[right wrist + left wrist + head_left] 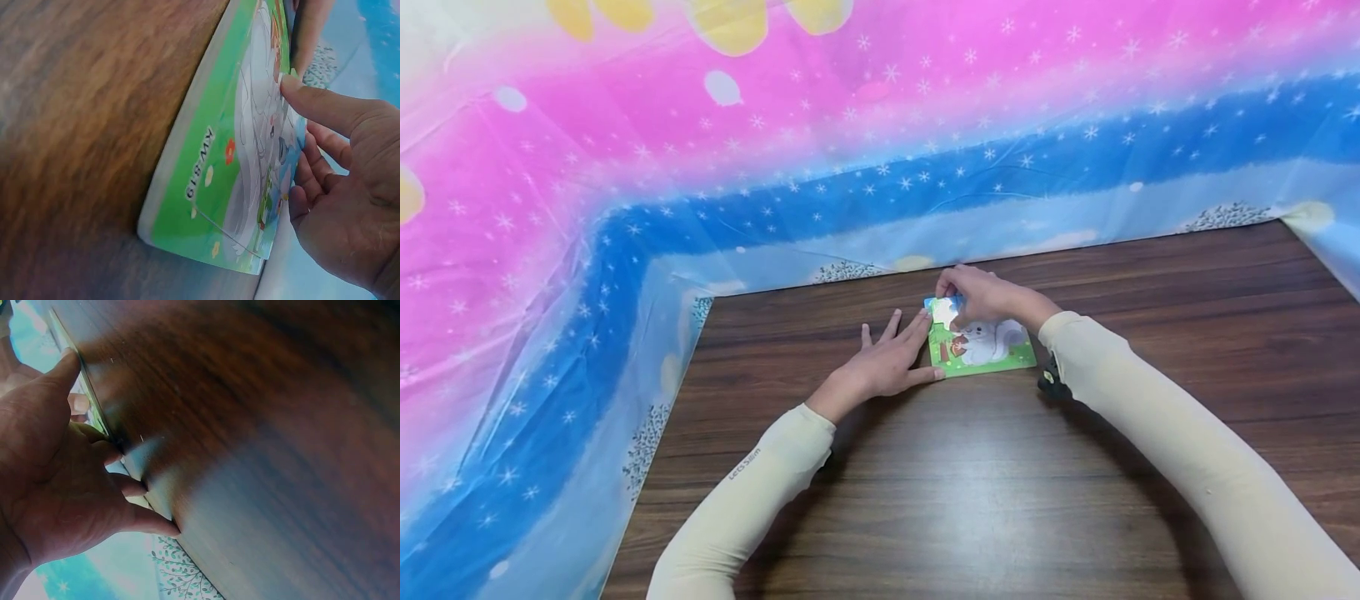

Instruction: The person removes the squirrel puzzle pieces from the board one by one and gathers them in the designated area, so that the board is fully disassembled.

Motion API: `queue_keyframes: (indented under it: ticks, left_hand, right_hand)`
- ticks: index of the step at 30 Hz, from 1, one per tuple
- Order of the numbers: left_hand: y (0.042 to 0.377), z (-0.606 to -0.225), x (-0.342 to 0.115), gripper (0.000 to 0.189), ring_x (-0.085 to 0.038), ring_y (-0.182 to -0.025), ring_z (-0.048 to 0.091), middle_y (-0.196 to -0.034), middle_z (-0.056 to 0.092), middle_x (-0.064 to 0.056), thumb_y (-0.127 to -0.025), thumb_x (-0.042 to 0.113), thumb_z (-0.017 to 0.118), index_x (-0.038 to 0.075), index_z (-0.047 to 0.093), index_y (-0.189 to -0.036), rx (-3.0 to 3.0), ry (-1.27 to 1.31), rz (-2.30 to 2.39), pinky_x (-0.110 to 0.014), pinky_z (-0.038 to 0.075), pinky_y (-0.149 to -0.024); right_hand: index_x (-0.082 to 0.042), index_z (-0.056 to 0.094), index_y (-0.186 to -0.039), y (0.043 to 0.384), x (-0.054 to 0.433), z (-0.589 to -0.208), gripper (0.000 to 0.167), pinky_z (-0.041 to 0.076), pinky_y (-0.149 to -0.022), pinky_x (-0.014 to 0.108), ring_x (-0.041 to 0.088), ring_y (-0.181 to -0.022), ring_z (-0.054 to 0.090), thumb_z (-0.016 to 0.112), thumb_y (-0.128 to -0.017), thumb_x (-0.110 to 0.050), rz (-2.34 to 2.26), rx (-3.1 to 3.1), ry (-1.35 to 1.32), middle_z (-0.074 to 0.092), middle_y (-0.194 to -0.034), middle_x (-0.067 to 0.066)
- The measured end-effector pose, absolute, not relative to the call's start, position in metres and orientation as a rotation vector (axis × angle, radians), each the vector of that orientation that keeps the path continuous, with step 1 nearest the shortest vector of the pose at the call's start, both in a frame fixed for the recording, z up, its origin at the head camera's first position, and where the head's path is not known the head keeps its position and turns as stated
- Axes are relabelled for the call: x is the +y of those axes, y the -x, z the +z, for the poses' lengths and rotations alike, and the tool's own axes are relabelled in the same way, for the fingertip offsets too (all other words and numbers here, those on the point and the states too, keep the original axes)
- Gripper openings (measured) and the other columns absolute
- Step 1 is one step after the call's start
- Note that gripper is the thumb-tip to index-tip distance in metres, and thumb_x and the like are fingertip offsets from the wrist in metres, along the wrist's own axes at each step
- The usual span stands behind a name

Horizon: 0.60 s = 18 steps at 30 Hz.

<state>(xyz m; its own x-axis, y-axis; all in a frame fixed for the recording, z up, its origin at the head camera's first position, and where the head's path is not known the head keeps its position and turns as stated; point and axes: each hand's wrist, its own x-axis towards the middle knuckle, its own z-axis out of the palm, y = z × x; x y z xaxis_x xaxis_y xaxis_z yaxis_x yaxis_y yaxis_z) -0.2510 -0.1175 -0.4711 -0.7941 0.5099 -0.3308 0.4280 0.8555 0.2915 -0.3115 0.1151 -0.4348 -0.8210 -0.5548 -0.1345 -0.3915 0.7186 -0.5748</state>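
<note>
A flat jigsaw puzzle [992, 357] with a grey squirrel on green grass lies on the wooden table. Its upper left part shows a white, piece-shaped patch [946, 313]. My left hand [886, 367] is spread at the puzzle's left side, thumb at the lower left corner and fingertips near the upper left edge. Over the top of the puzzle, my right hand [987, 298] bends its thumb and index finger around the white patch, pinching a puzzle piece there. In the right wrist view, the thumb [315, 103] meets the picture while the other fingers curl near the far edge.
The brown table [970, 492] stretches toward me and to both sides. A pink and blue patterned cloth [880, 175] hangs along its back and left edges, close behind the puzzle. A small black object [1052, 379] shows under the right wrist.
</note>
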Motion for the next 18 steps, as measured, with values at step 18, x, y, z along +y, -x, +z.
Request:
queue_keyframes:
  ticks: [18]
  left_hand:
    - [0.247, -0.465, -0.119, 0.099, -0.026, -0.166, -0.014, -0.178, -0.009, 0.015, -0.099, 0.074, 0.052, 0.036, -0.005, -0.170, 2.624, -0.699, 0.324, -0.077, -0.011, -0.123]
  right_hand:
    - [-0.009, 0.063, -0.127, 0.316, 0.127, -0.442, 0.038, 0.046, -0.108, 0.049, 0.028, -0.118, 0.055, 0.076, -0.093, -0.001, -0.843, 2.590, 0.881, 0.060, -0.126, 0.011]
